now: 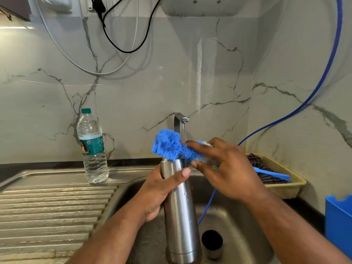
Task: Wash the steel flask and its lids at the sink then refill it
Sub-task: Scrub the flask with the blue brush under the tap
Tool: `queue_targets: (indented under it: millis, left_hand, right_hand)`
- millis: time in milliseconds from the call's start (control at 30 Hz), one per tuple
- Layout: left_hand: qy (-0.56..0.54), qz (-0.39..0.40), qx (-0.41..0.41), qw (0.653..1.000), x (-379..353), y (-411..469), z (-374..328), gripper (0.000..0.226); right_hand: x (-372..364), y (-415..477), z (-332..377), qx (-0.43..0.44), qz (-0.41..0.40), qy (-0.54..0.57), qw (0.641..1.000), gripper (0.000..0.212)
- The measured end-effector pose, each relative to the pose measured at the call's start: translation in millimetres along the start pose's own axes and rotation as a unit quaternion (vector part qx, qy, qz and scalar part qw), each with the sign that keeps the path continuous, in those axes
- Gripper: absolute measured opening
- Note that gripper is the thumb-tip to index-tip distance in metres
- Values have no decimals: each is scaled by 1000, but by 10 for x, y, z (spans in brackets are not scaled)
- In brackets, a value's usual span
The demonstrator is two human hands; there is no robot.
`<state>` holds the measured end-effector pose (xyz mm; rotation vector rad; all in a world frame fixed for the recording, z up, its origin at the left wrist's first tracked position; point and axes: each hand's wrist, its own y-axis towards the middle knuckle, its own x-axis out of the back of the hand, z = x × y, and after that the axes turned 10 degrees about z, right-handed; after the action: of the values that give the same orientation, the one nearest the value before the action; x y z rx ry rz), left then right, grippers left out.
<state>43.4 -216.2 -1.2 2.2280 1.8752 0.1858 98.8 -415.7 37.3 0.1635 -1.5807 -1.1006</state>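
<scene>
The steel flask (181, 216) is held upright in the sink (247, 235), clasped near its neck by the left grip (163, 191); a blue brush (169, 144) is pinched by the right grip (228, 172) at the flask's mouth; 1 lid (212, 243) is seen at 5 o'clock of the flask.

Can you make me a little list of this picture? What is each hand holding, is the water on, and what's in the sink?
left hand: grips the steel flask, upright over the sink
right hand: holds the blue brush, bristles at the flask's mouth
tap: on, a thin stream running
in the sink: small steel lid beside the flask
on the drainboard: capped plastic bottle, upright
</scene>
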Motion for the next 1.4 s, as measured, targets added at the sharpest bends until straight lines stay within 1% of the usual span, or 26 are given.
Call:
queue_targets:
  millis: [67,133,233,300,367,433,500,600,667,700,767,800,867,900,967,1000,1067,1100,1200,1267,1333,1400]
  left_hand:
    - [-26,13,28,999,45,0,-23,76]
    - [-70,33,49,996,115,5,-37,80]
    - [-113,60,62,990,138,8,-30,83]
    - [-89,67,50,993,123,8,-23,78]
    - [-48,76,30,996,115,1,-41,69]
    - [-45,58,27,997,140,-2,-57,64]
    - [-56,35,29,997,142,-15,-83,61]
    - [-49,24,39,998,91,-37,-67,64]
    - [-63,9,43,997,70,-38,-56,66]
    - [-72,5,40,997,70,-37,-63,67]
    - [-87,2,22,996,63,-32,-95,68]
    - [-92,-4,16,996,58,-22,-111,73]
    - [-98,-18,4,995,40,-3,-136,89]
    - [-100,-19,1,995,33,10,-138,91]
    - [-92,-12,3,996,29,23,-119,75]
    - [-84,-4,12,996,24,16,-109,67]
    - [-78,7,35,996,53,7,-60,69]
    - [-86,10,40,995,69,9,-41,73]
    - [-96,13,16,995,99,14,-43,77]
    - [-86,15,-1,996,79,23,-54,76]
    - [-89,14,-4,996,42,35,-30,74]
    - [-92,9,-5,996,21,34,-10,71]
  right_hand:
    - [59,-9,-113,-24,-10,-10,1000,57]
    - [109,-27,-246,-48,-36,-7,998,62]
    - [64,-23,-200,-32,-42,9,999,59]
    - [8,-13,-121,-7,-30,-4,1000,58]
    - [40,-8,-163,-2,-40,-31,999,61]
    - [111,-32,-294,-33,-62,-30,997,59]
    - [125,-49,-347,-56,-72,-1,996,54]
    - [7,-20,-158,-19,-66,14,998,56]
    - [-24,6,-84,7,-57,-11,998,56]
    - [-10,12,-103,6,-60,-24,998,56]
    - [24,-9,-200,-34,-65,-33,997,60]
    - [26,-28,-246,-54,-62,-35,996,63]
    - [-46,-56,-248,-68,-59,-17,996,68]
    - [-93,-53,-199,-68,-64,9,996,67]
    - [-150,-20,-51,-56,-68,57,995,60]
    - [-160,-9,11,-44,-65,58,995,58]
    - [-153,-4,44,-20,-57,18,998,58]
    - [-137,-12,1,-26,-60,10,998,59]
    - [-105,-41,-187,-103,-80,52,990,61]
    - [-134,-56,-169,-126,-81,79,986,60]
    - [-168,-39,-36,-105,-78,104,986,58]
    - [-176,-20,77,-67,-69,76,992,58]
